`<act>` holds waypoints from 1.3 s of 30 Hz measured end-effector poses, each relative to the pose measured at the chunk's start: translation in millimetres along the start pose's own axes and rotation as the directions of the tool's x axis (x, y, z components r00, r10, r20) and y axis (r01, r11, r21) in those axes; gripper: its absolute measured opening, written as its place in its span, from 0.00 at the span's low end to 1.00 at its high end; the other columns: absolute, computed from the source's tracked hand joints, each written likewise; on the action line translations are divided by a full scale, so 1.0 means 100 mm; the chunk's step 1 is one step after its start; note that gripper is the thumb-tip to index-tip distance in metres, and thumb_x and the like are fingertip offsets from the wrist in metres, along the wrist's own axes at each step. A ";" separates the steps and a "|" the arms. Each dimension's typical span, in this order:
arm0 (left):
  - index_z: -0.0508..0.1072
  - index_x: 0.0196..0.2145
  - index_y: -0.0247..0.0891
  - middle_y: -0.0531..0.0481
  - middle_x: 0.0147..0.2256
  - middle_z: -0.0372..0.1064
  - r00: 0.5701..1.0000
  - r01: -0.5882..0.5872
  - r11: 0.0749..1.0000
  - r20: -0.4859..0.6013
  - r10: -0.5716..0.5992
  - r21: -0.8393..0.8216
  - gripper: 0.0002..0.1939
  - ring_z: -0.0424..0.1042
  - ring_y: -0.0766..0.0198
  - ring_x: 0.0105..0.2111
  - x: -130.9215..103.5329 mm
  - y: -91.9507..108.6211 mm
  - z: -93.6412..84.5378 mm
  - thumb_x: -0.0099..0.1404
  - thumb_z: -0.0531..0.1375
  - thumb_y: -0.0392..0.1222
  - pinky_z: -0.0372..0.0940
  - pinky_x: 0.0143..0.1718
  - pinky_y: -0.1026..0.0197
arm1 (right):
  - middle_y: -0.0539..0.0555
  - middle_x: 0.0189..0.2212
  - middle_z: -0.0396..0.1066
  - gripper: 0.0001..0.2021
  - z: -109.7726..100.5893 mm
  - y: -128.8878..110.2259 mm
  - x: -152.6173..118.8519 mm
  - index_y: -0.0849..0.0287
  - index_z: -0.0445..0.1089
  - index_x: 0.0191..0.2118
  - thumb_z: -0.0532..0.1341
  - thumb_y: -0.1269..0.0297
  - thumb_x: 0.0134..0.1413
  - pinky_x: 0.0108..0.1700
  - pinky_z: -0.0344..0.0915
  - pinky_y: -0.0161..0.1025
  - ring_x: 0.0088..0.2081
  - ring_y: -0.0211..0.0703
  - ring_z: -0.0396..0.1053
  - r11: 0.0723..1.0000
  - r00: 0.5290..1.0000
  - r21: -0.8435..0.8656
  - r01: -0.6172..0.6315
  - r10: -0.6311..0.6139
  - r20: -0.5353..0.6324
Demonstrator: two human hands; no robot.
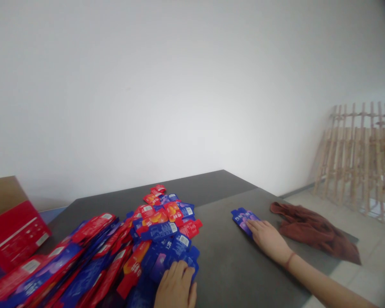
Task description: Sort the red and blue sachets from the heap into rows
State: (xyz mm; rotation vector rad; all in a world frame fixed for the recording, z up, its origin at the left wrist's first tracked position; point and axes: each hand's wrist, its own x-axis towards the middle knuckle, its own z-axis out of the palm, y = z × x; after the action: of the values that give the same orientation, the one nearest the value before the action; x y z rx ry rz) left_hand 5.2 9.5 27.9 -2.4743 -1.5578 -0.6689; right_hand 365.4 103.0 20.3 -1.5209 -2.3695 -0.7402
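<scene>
Flattened blue and red printed cartons point(160, 231) lie in a loose pile at the middle of the table. At the near edge of this pile, my left hand point(176, 285) has its fingers bent over a blue carton point(158, 266), with the thumb close beside them. Farther right, a small set of flat blue cartons point(240, 217) lies apart on the table. My right hand point(268, 240) rests on its near end, fingers stretched out and lying flat. The right thumb is hidden.
Long rows of red and blue packages point(80, 261) fill the table's left side. A red box point(17, 235) stands beyond them, by a brown cardboard box point(1, 194). On the grey table point(224, 265), a brown cloth point(314, 231) hangs over the right edge. Wooden racks point(359, 162) lean at the far right.
</scene>
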 end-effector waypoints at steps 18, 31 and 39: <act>0.67 0.55 0.33 0.38 0.57 0.63 0.949 0.125 0.992 0.288 -0.128 0.027 0.26 0.63 0.48 0.57 0.01 0.01 0.04 0.58 0.52 0.36 0.61 0.56 0.47 | 0.60 0.58 0.63 0.21 0.00 -0.05 0.02 0.54 0.66 0.56 0.53 0.58 0.60 0.54 0.59 0.56 0.58 0.57 0.59 0.970 0.982 0.208 -0.128 0.094 0.166; 0.51 0.64 0.43 0.47 0.67 0.41 0.939 0.232 0.970 0.275 -0.205 -0.067 0.43 0.49 0.48 0.63 0.04 0.07 -0.07 0.50 0.54 0.32 0.45 0.62 0.41 | 0.61 0.57 0.63 0.33 -0.59 -1.74 0.42 0.61 0.60 0.59 0.61 0.70 0.42 0.61 0.53 0.47 0.58 0.50 0.60 0.448 0.981 0.874 -0.187 0.029 0.194; 0.55 0.63 0.35 0.41 0.63 0.52 0.952 0.289 0.905 0.190 -0.239 -0.313 0.40 0.49 0.48 0.63 0.03 0.03 -0.06 0.51 0.58 0.37 0.41 0.63 0.42 | 0.50 0.34 0.73 0.18 -0.47 -1.78 0.61 0.57 0.71 0.43 0.59 0.71 0.41 0.44 0.64 0.41 0.38 0.45 0.70 -0.083 0.946 0.946 -0.312 0.059 0.318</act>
State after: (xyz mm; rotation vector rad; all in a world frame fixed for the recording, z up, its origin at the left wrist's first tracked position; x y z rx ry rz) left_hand 7.5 8.7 35.3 -2.6232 -2.0153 -0.8778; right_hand 175.8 66.4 36.3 -1.0029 -1.6664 1.1950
